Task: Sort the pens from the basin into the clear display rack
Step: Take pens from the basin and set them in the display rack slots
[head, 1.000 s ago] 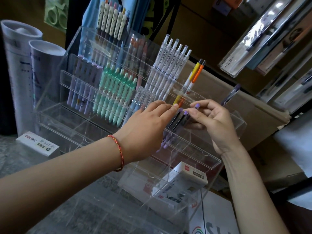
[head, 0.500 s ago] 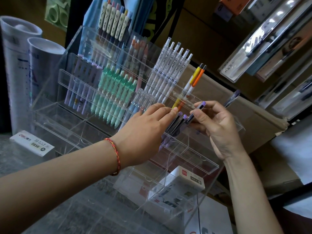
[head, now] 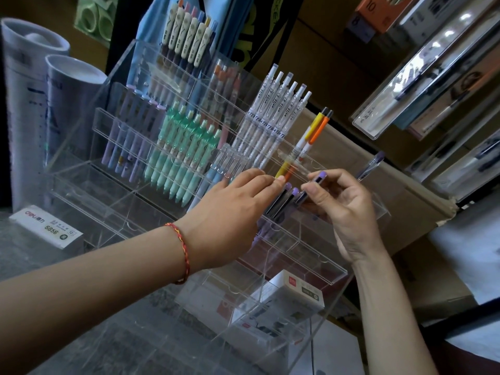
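Head view: purple-capped pen (head: 311,186) sits centre-right of frame, pinched in the right grip (head: 343,204) just above the matching pens (head: 281,198) in the clear display rack (head: 297,263). The left grip (head: 230,212) lies flat-fingered, touching those. Light, stiff, slick plastic, I reckon, so hold mid-barrel.

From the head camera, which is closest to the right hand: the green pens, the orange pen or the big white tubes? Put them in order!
1. Orange pen: just above and left of the right hand, which pinches a purple pen.
2. Green pens: farther left, in the middle row.
3. White tubes: far left, at the picture's edge.
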Motion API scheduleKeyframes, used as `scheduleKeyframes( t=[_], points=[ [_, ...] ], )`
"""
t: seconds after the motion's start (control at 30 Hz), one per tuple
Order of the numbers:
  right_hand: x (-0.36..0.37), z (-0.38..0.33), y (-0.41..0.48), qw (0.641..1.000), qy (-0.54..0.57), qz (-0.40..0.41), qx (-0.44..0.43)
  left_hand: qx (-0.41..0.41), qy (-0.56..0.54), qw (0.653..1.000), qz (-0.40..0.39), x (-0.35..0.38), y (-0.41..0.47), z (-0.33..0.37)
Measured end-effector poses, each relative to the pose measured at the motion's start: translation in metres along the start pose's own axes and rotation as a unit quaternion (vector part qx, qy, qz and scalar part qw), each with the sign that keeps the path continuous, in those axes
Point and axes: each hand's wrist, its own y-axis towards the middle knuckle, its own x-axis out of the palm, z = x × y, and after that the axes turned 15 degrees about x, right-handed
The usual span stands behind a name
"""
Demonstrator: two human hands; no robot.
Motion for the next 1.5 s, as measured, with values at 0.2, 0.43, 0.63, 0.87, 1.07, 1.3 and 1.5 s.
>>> scheduleKeyframes(
  t=[0.2, 0.43, 0.63, 0.87, 1.07, 1.3, 1.5],
  points=[
    [-0.001, -0.003, 0.001, 0.999, -0.037, 0.010, 0.017, -0.009, 0.007, 0.999, -0.031, -0.002, 0.002, 0.001],
    [0.002, -0.010, 0.000, 0.996, -0.085, 0.015, 0.024, -0.013, 0.007, 0.999, -0.031, -0.004, 0.002, 0.003],
    [0.004, 0.001, -0.002, 0.983, -0.179, 0.005, 0.047, -0.015, 0.018, 0.998, -0.059, -0.007, 0.002, 0.004],
    [0.009, 0.001, 0.000, 0.954, -0.280, 0.003, 0.105, 0.002, -0.006, 1.000, -0.012, -0.004, 0.001, 0.003],
    [0.020, -0.029, -0.016, 0.903, -0.423, 0.061, 0.046, 0.038, -0.053, 0.997, 0.037, -0.015, -0.014, 0.001],
    [0.138, -0.041, -0.070, 0.986, -0.026, -0.121, -0.108, -0.041, -0.119, 0.992, -0.010, -0.027, -0.143, -0.023],
    [0.312, 0.075, -0.140, 0.843, -0.065, -0.482, 0.230, -0.548, -0.199, 0.812, 0.035, -0.057, -0.336, -0.045]
  ],
)
